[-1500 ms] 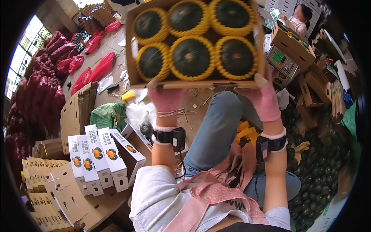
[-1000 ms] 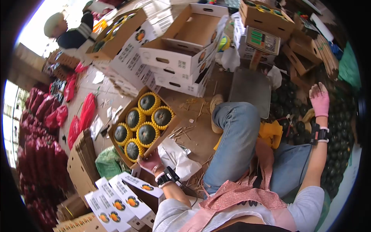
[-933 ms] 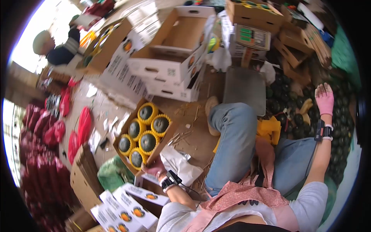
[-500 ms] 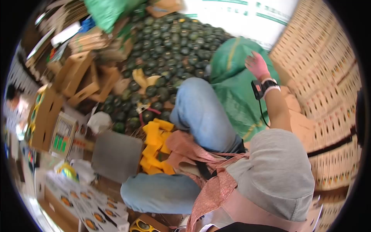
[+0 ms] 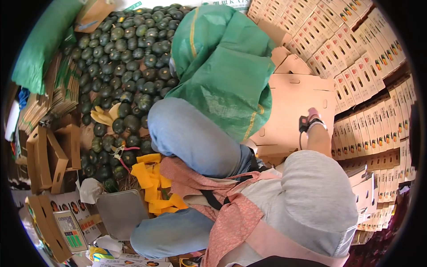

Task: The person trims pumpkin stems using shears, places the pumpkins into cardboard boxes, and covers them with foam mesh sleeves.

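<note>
My right hand [image 5: 314,114], in a pink glove with a small black device [image 5: 305,123] strapped at the wrist, reaches out over the flat brown cardboard [image 5: 284,104] beside me. It overlaps the cardboard's right part, close to the stacked printed cartons [image 5: 356,89]. The hand is seen end-on, its fingers hidden, and I cannot tell whether it grips the cardboard. My left hand is out of the picture. A large green woven sack [image 5: 222,66] lies between my bent knee and the cardboard.
Many dark green squashes [image 5: 129,58] cover the floor ahead. Near my knees lie yellow-orange strips [image 5: 149,180], red-handled clippers [image 5: 119,153] and a yellow glove [image 5: 105,116]. A grey stool [image 5: 121,213], a scale [image 5: 70,231] and open cardboard boxes [image 5: 55,155] stand to one side.
My right hand has come down from above the green sack to over the flat cardboard. The view has turned, bringing more of the stacked cartons and cardboard into sight.
</note>
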Demonstrator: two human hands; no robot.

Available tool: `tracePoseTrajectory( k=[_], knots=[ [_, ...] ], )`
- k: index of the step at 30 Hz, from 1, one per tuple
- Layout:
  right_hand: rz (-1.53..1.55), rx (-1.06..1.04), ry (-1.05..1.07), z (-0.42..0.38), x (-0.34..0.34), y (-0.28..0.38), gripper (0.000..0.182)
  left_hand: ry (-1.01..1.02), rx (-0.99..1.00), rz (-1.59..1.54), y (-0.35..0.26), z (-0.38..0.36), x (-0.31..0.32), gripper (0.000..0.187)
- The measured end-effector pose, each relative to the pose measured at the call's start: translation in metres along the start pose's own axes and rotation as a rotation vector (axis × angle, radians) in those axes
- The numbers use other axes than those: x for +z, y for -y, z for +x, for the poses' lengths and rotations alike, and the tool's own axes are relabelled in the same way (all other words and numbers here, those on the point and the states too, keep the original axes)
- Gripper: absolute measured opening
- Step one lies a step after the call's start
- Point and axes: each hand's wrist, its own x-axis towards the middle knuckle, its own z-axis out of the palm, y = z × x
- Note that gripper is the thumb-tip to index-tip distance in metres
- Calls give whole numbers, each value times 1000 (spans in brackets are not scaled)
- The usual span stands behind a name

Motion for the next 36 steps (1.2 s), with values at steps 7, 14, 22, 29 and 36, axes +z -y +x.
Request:
tracePoseTrajectory(
  k=[7,14,22,29,36],
  knots=[
    [-733,-618,8,-131,60,92,73,-38,-52,94,-15,-30,22,36],
    [-746,-975,-20,-22,100,139,56,-177,-179,40,-20,-66,-45,31],
    [-1179,-926,-182,-59,66,155,69,364,-244,-401,-31,-109,-217,26],
    [-321,-1680,299,-110,121,220,56,415,47,482,-259,-62,25,47],
    [-649,-2178,1193,-468,140,187,40,542,557,1401,-244,96,121,66]
  ],
)
